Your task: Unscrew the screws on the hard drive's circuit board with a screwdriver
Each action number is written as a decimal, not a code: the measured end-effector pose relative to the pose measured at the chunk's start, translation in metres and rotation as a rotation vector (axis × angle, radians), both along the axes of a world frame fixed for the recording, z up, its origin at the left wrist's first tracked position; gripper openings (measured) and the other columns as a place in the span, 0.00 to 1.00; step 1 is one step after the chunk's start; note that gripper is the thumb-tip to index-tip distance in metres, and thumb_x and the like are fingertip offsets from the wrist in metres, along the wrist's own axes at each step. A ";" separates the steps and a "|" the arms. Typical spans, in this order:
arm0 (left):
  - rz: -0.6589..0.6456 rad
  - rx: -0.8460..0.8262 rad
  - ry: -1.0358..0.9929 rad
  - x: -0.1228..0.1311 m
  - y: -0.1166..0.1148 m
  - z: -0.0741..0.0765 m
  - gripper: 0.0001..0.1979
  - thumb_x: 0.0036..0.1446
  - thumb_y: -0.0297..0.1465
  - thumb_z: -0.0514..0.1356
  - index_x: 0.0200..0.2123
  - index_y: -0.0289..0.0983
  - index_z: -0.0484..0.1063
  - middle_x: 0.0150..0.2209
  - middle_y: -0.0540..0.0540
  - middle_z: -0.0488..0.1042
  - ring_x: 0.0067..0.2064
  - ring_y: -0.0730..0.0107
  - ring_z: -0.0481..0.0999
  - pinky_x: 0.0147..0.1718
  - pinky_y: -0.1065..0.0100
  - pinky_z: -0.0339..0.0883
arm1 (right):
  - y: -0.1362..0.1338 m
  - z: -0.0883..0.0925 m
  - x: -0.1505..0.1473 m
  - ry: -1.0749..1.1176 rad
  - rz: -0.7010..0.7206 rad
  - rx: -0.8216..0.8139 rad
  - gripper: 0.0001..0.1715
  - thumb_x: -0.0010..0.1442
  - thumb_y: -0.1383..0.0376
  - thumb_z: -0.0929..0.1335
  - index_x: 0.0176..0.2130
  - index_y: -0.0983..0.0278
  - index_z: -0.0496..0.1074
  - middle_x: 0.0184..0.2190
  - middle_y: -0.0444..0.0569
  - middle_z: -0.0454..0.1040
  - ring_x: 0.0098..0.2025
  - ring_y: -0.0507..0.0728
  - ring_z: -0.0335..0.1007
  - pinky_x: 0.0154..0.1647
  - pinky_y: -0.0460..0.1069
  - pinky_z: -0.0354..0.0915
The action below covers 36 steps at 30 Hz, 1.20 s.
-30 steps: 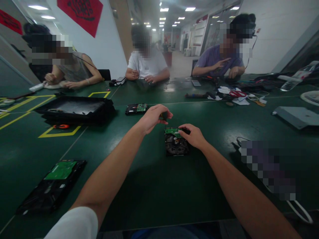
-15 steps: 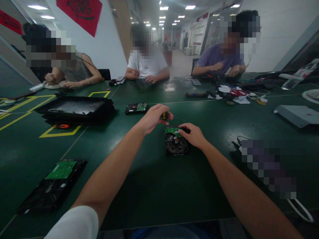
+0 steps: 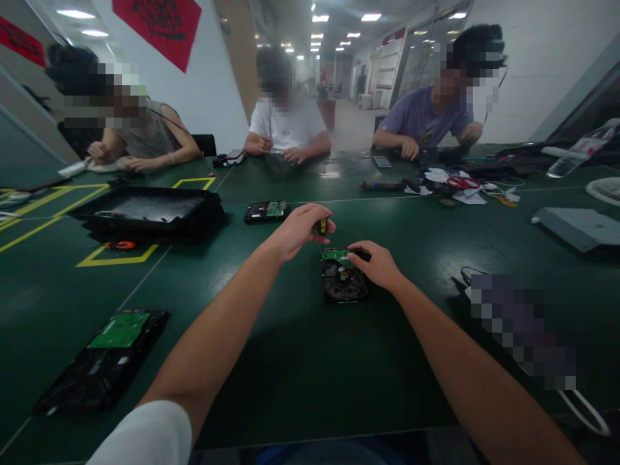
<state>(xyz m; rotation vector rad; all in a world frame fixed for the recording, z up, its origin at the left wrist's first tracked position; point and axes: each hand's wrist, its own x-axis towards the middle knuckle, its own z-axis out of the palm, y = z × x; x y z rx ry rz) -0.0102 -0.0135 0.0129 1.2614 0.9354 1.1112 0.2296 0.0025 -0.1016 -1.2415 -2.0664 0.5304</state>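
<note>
A black hard drive (image 3: pixel 341 283) with a green circuit board at its far end lies on the green table (image 3: pixel 300 361) in front of me. My left hand (image 3: pixel 296 230) hovers just above the drive's far end, fingers pinched round a small black and yellow screwdriver handle (image 3: pixel 321 225). My right hand (image 3: pixel 376 264) rests on the drive's far right corner, fingers curled over its edge and holding it down.
A second drive (image 3: pixel 265 210) lies further back, a third (image 3: pixel 104 359) at near left. A black tray (image 3: pixel 148 213) stands at left. Three people sit along the far edge. Scissors, papers and tools (image 3: pixel 460 183) lie at back right, a grey box (image 3: pixel 578 227) at right.
My left hand has closed a little tighter round the screwdriver and turned slightly. My right hand and the drive have stayed put. The person at the far right has lowered an arm.
</note>
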 end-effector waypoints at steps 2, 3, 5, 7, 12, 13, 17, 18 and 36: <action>-0.001 -0.011 -0.021 0.000 0.000 0.000 0.09 0.58 0.36 0.62 0.38 0.36 0.71 0.35 0.40 0.78 0.39 0.61 0.78 0.33 0.63 0.74 | 0.000 0.000 0.000 0.003 -0.005 0.001 0.13 0.64 0.56 0.71 0.48 0.56 0.78 0.49 0.49 0.79 0.51 0.61 0.75 0.53 0.58 0.68; 0.000 -0.016 -0.024 0.000 0.000 0.000 0.09 0.58 0.36 0.62 0.37 0.36 0.71 0.35 0.40 0.78 0.39 0.61 0.79 0.33 0.63 0.74 | 0.000 0.000 0.000 0.006 -0.003 0.002 0.13 0.64 0.56 0.71 0.48 0.56 0.78 0.49 0.49 0.79 0.51 0.61 0.75 0.53 0.58 0.68; 0.001 -0.007 -0.007 0.000 0.001 0.001 0.08 0.57 0.35 0.61 0.35 0.36 0.72 0.36 0.39 0.79 0.39 0.61 0.79 0.33 0.64 0.73 | 0.000 0.001 0.000 0.009 0.005 0.007 0.13 0.64 0.56 0.70 0.48 0.56 0.78 0.49 0.49 0.79 0.51 0.61 0.75 0.54 0.59 0.68; 0.006 0.040 0.046 0.000 0.001 0.001 0.08 0.57 0.34 0.60 0.34 0.35 0.74 0.37 0.39 0.79 0.39 0.63 0.78 0.31 0.67 0.70 | 0.000 0.001 0.001 -0.001 0.009 0.008 0.13 0.65 0.56 0.70 0.48 0.56 0.78 0.50 0.49 0.79 0.51 0.61 0.75 0.54 0.59 0.68; 0.033 0.142 0.166 -0.001 0.001 0.002 0.12 0.57 0.36 0.58 0.33 0.35 0.79 0.41 0.40 0.78 0.42 0.63 0.74 0.30 0.70 0.68 | 0.000 0.001 0.001 -0.026 0.000 0.004 0.13 0.65 0.56 0.70 0.48 0.56 0.77 0.50 0.49 0.79 0.51 0.60 0.75 0.54 0.58 0.68; 0.024 0.146 0.179 -0.001 0.000 0.003 0.13 0.58 0.36 0.58 0.33 0.35 0.80 0.41 0.40 0.77 0.43 0.63 0.74 0.30 0.70 0.68 | 0.000 0.001 0.001 -0.027 -0.002 0.004 0.13 0.65 0.56 0.70 0.48 0.56 0.77 0.50 0.49 0.79 0.51 0.60 0.75 0.54 0.58 0.68; -0.038 0.115 0.171 0.002 -0.005 0.006 0.12 0.59 0.37 0.60 0.38 0.36 0.78 0.37 0.41 0.77 0.41 0.63 0.75 0.29 0.69 0.69 | 0.000 0.001 0.000 -0.016 -0.010 0.008 0.13 0.64 0.57 0.71 0.48 0.56 0.77 0.50 0.49 0.79 0.51 0.60 0.75 0.54 0.57 0.68; -0.048 0.095 0.151 0.003 -0.006 0.007 0.11 0.59 0.37 0.60 0.39 0.36 0.77 0.35 0.42 0.77 0.40 0.63 0.76 0.29 0.69 0.69 | 0.001 0.001 0.000 -0.012 -0.007 0.012 0.13 0.64 0.57 0.71 0.47 0.56 0.77 0.50 0.48 0.79 0.51 0.60 0.75 0.54 0.57 0.68; 0.028 0.189 0.203 0.002 -0.004 0.005 0.11 0.58 0.37 0.58 0.33 0.37 0.77 0.40 0.42 0.76 0.42 0.64 0.74 0.29 0.71 0.69 | 0.000 0.001 0.000 -0.023 -0.006 0.008 0.12 0.65 0.56 0.70 0.47 0.56 0.77 0.50 0.48 0.79 0.51 0.60 0.75 0.53 0.58 0.68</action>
